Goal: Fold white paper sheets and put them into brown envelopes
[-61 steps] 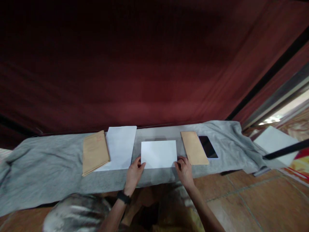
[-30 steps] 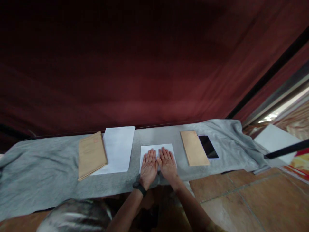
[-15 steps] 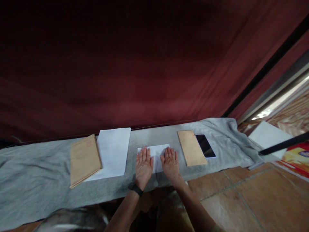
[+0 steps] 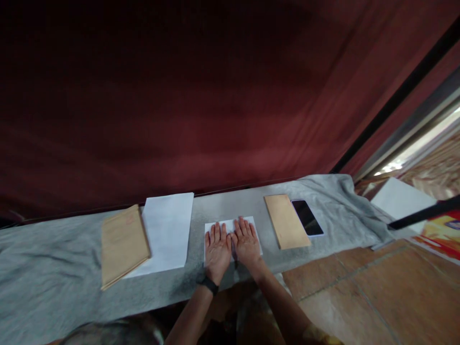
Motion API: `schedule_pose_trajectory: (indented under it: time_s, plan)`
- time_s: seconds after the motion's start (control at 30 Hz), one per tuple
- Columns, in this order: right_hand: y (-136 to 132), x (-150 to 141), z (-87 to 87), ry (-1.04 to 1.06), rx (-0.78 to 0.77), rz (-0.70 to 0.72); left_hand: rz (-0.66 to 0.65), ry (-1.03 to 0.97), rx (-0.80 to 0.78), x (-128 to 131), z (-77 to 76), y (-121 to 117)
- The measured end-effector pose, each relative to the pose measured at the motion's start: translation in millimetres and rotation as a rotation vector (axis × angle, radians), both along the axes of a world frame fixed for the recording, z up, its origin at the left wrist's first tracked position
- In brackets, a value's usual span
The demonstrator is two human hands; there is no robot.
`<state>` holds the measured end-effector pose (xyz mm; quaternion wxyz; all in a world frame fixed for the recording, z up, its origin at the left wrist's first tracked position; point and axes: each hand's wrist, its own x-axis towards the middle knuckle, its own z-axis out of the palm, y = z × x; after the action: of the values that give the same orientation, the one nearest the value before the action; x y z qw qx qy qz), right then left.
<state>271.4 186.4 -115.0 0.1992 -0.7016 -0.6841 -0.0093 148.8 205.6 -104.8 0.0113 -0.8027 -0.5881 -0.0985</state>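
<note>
Both palms lie flat on a small white sheet of paper [image 4: 257,231], which looks folded and rests on the grey cloth. My left hand [image 4: 217,250] covers its left half, fingers stretched away from me, with a dark band on the wrist. Beside it, my right hand [image 4: 246,243] presses on the middle and right of the paper, its fingers a little apart. The thumbs nearly meet. Much of the paper is hidden beneath the hands.
Left of the hands lie white paper sheets [image 4: 168,230], partly under brown envelopes [image 4: 124,242]. To the right are another brown envelope [image 4: 286,220] and a phone [image 4: 307,218]. Grey cloth [image 4: 57,258] covers the narrow surface, with a dark red wall [image 4: 223,120] behind and tiled floor [image 4: 345,292] at right.
My hands have come closer together over the small paper. The right hand has slid left from its right edge towards the middle; the left has shifted slightly right. The view has tilted a little.
</note>
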Motion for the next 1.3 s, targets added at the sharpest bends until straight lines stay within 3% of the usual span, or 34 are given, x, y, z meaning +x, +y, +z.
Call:
schedule_pose_trajectory:
  time_s: [0.13, 0.27, 0.5, 0.63, 0.83, 1.13, 1.3]
  plan:
    - [-1, 3, -2.7, -0.008, -0.013, -0.026, -0.062, -0.01, -0.039, 7, 1.0, 7]
    - [0, 2, -5.3, -0.03, 0.021, -0.048, -0.01, -0.011, 0.028, -4, -3.3, 8]
    - [-9, 12, 0.7, -0.018, 0.037, -0.046, 0.04, -0.06, 0.119, -31, -2.8, -22]
    - [-16, 5, 7.3, 0.017, 0.016, 0.011, 0.052, -0.065, 0.119, -24, 4.1, -30]
    - [-18, 0, 6.5, 0.001, -0.018, 0.044, -0.05, -0.041, 0.06, -4, 7.3, -17]
    - [-22, 12, -1.9, -0.02, 0.012, -0.009, 0.024, -0.069, 0.105, -18, 0.1, -26]
    - [-30, 32, -4.5, -0.052, 0.023, -0.041, 0.046, -0.102, 0.131, -20, 0.1, -30]
